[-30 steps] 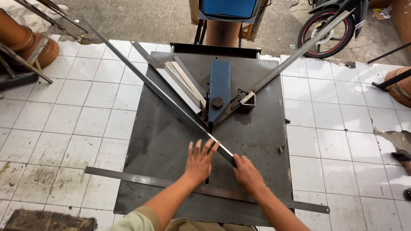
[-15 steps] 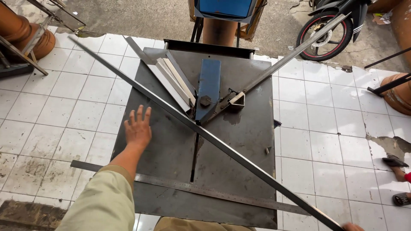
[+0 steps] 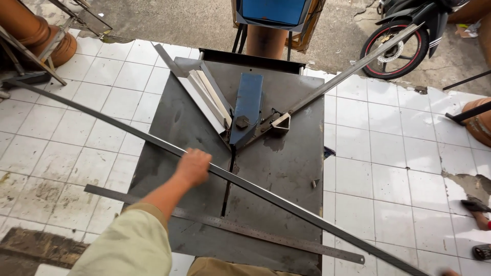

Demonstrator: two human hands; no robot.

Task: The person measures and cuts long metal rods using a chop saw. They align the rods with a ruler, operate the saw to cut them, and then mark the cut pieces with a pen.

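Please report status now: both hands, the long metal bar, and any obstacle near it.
Left hand grip closed on long metal bar. Right hand barely visible at frame edge, grip unclear. Bar lies diagonal across steel table. Steel ruler lies under it, blue clamp close behind.

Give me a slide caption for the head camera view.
Left hand grips a long metal strip lying diagonally across a steel plate on the tiled floor.
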